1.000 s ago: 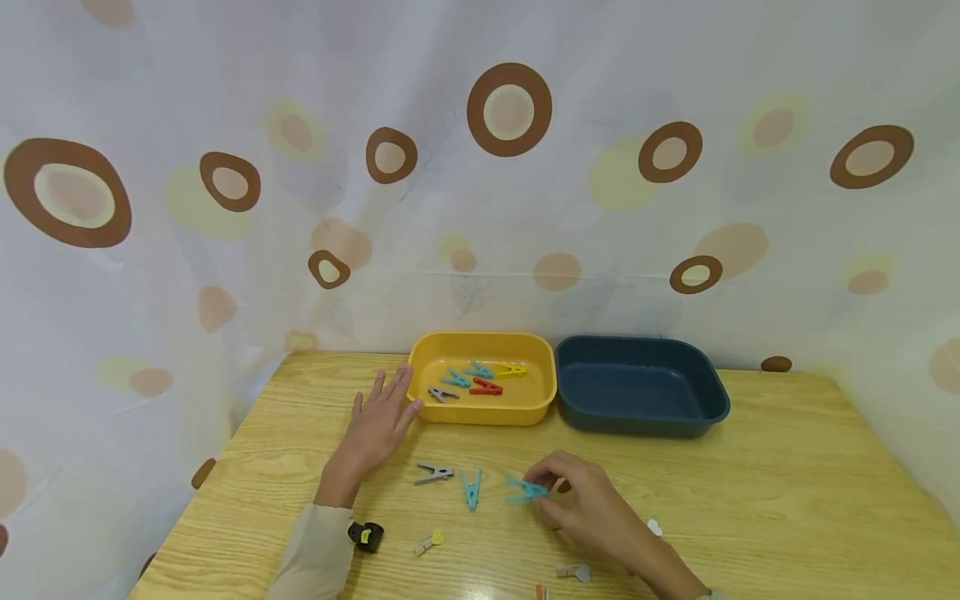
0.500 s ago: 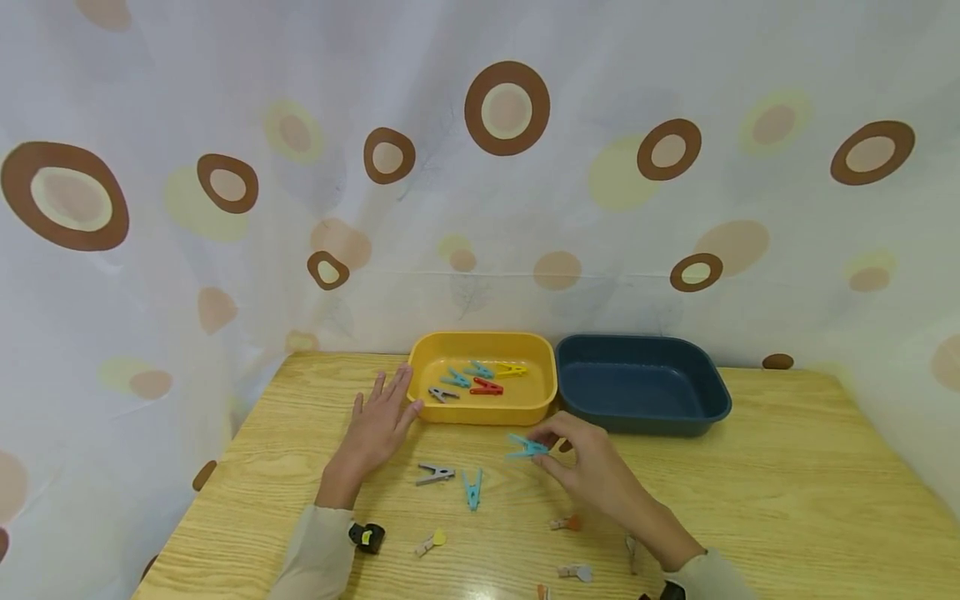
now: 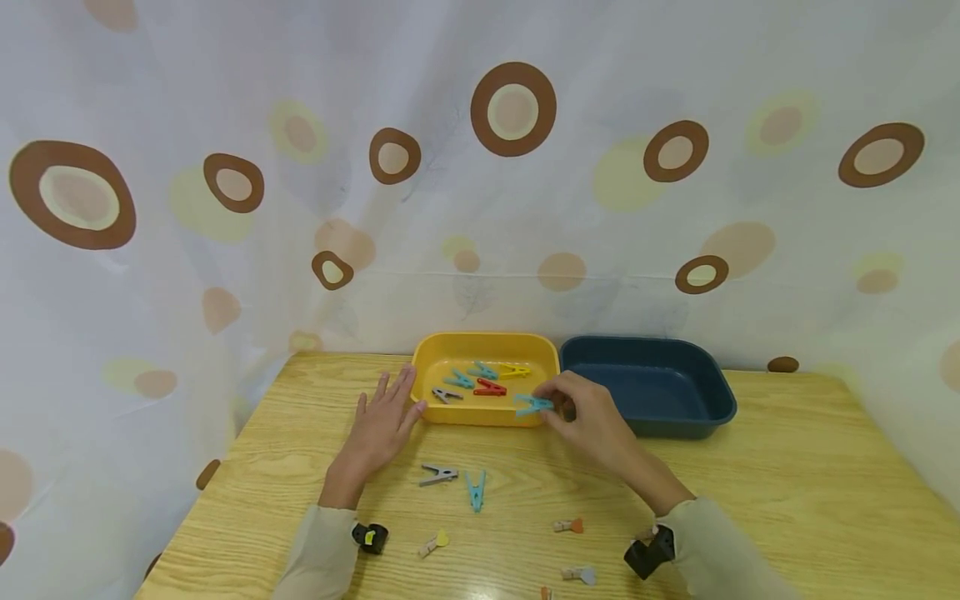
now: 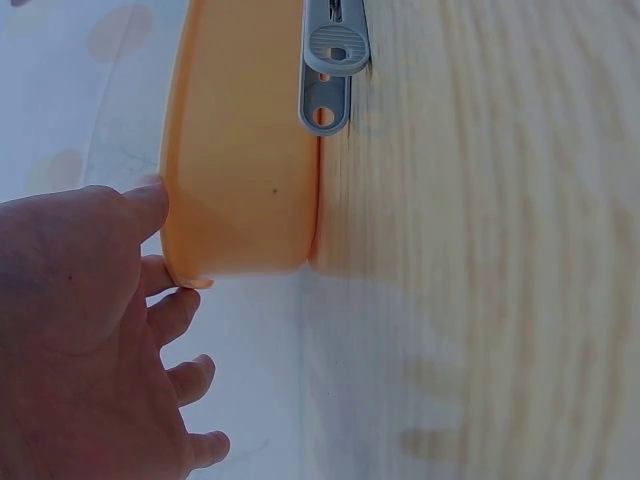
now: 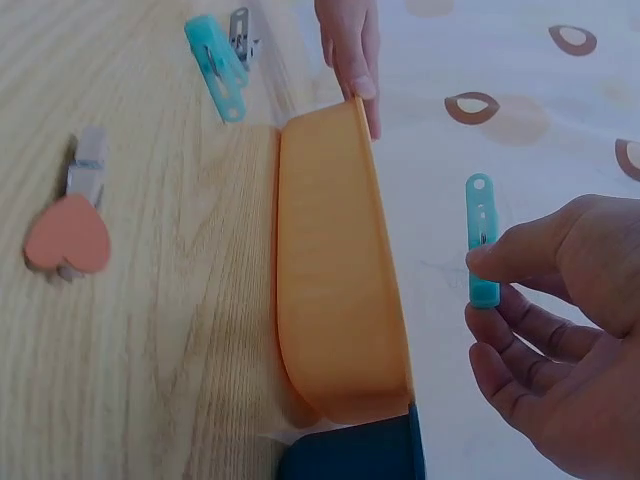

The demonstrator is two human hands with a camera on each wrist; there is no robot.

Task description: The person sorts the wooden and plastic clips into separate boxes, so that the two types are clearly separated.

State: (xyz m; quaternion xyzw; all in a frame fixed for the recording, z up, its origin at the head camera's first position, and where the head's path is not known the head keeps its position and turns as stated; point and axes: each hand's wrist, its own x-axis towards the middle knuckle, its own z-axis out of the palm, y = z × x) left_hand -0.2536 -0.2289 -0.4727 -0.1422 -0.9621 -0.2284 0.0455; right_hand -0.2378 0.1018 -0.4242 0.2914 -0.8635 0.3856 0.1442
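Observation:
A turquoise clothespin (image 5: 482,240) is pinched between the thumb and fingers of my right hand (image 3: 592,421), above the front right rim of the yellow tray (image 3: 480,417). My left hand (image 3: 378,425) rests with spread, straight fingers against the tray's left end; in the left wrist view the thumb touches its rim. Inside the tray lie several plastic clothespins, among them a red clothespin (image 3: 490,387) and a yellow clothespin (image 3: 515,371). On the table in front are a grey clothespin (image 3: 438,474) and another turquoise clothespin (image 3: 476,492).
A dark blue tray (image 3: 675,427) adjoins the yellow one on the right. Small wooden pegs with hearts lie nearer the front: a yellow-heart peg (image 3: 433,543), an orange-heart peg (image 3: 568,526) and a white-heart peg (image 3: 579,575). A patterned curtain (image 3: 465,208) hangs behind the table.
My right hand has lifted the turquoise clothespin off the table area and carried it away from me to the yellow tray's rim. The left hand has stayed in place.

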